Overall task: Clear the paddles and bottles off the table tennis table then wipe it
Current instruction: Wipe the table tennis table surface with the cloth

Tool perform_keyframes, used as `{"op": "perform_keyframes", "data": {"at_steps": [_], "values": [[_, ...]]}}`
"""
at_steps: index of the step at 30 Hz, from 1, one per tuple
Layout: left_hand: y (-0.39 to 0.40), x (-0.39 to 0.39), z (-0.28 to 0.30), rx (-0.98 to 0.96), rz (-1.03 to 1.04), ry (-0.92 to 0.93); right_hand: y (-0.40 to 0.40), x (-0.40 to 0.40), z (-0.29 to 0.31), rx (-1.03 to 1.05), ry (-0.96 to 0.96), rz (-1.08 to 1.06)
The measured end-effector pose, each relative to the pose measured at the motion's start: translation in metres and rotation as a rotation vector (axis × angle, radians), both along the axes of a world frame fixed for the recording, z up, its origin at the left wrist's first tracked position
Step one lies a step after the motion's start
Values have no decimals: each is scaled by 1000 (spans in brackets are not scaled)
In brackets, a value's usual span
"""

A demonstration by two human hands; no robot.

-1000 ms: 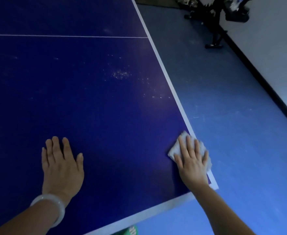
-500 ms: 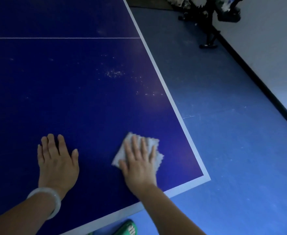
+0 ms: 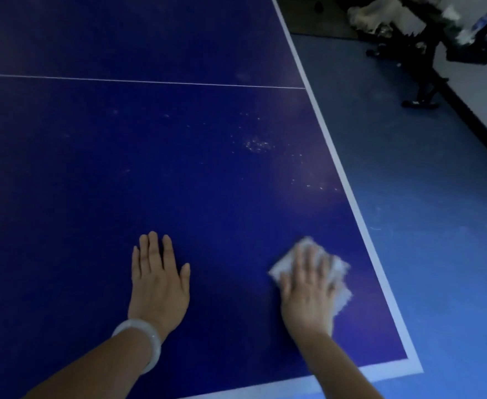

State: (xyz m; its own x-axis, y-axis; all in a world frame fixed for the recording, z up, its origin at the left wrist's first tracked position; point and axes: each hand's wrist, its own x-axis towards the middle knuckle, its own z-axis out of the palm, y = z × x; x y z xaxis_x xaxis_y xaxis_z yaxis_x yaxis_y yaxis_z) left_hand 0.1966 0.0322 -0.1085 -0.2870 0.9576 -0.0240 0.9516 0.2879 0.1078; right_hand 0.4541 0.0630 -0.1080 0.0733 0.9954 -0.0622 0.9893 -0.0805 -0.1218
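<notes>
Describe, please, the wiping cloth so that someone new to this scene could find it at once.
Start at the blue table tennis table and go to its near right corner, where the white border lines meet. Just inside that corner lies a small white cloth, pressed flat under the right hand. The bare left hand beside it covers nothing.

Dark blue table tennis table [image 3: 179,174], white edge lines, thin white centre line, whitish specks toward its right edge. White crumpled cloth [image 3: 338,276] lies flat on table near its right corner, blurred, partly covered.
</notes>
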Motion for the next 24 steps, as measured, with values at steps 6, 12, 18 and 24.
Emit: {"op": "perform_keyframes", "data": {"at_steps": [6, 12, 18, 24], "values": [[2, 0, 4, -46, -1, 23, 35, -34, 2, -16, -38, 663], [-1, -4, 2, -76, -39, 9, 82, 30, 1, -62, -15, 143], [9, -8, 0, -78, -6, -41, 82, 31, 3, -65, -17, 117], [71, 17, 13, 10, -120, -125, 84, 33, 3, -29, -13, 180]]}}
